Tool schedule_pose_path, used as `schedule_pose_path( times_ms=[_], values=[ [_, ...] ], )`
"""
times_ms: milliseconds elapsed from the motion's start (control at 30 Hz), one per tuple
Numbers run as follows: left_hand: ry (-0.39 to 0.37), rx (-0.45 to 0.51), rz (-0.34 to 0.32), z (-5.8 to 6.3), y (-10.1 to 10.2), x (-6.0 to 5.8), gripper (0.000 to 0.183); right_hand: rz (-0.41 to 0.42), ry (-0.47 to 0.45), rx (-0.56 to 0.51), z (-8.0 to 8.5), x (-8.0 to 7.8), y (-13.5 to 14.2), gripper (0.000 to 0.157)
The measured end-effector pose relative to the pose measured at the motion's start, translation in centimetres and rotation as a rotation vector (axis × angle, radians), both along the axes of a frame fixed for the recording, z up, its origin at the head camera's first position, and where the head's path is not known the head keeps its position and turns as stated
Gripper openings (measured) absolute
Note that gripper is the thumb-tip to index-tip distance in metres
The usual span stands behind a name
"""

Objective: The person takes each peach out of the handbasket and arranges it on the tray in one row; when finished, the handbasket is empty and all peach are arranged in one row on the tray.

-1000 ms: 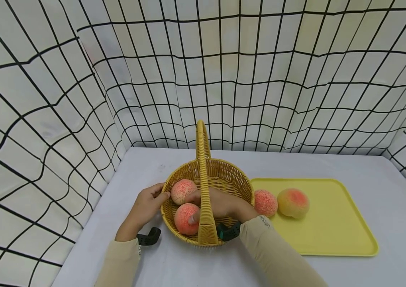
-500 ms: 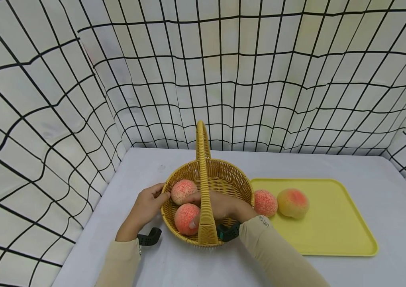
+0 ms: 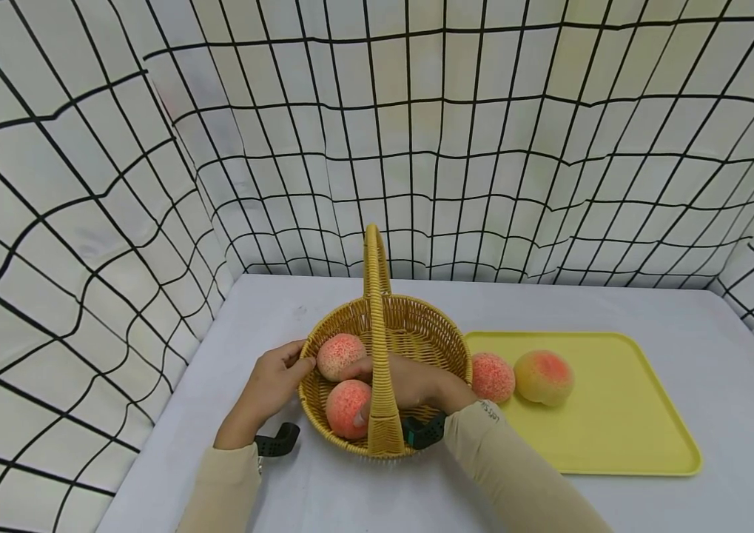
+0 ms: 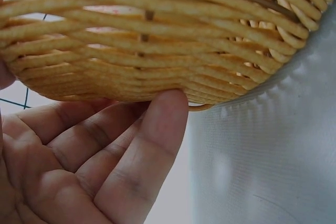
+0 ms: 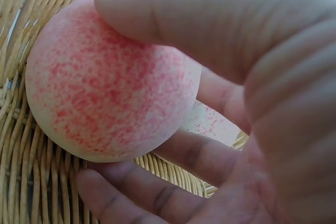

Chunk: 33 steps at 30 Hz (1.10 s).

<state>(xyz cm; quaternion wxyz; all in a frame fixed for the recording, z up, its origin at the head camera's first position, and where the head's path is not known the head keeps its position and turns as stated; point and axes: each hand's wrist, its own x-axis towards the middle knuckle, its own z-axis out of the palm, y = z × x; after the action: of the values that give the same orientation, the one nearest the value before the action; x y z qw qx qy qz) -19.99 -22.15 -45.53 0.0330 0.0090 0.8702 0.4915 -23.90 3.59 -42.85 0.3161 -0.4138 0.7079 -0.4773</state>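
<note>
A yellow wicker basket with a tall arched handle stands on the table. My left hand holds its left rim; in the left wrist view the fingers rest against the outer woven wall. Inside the basket lie two pink speckled peaches. My right hand reaches in under the handle and holds the nearer peach. In the right wrist view the thumb lies on top of this peach, with fingers along its lower side. The other peach sits just behind, by the left wall.
To the right of the basket is a yellow tray. On its left part lie a pink peach, close to the basket, and a yellow-red peach. White cloth walls with black netting surround the white table.
The nearer peach has shifted slightly to the right, and my right thumb has moved a little lower on it. My left hand and the basket stay in place.
</note>
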Motion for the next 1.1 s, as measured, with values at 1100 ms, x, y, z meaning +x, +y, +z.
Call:
schedule_pose_path(
  times_ms=[1100],
  values=[
    [-0.002, 0.038, -0.002, -0.1, 0.0, 0.0, 0.045, -0.208, 0.032, 0.065, 1.1, 0.2, 1.6, 0.065]
  ],
)
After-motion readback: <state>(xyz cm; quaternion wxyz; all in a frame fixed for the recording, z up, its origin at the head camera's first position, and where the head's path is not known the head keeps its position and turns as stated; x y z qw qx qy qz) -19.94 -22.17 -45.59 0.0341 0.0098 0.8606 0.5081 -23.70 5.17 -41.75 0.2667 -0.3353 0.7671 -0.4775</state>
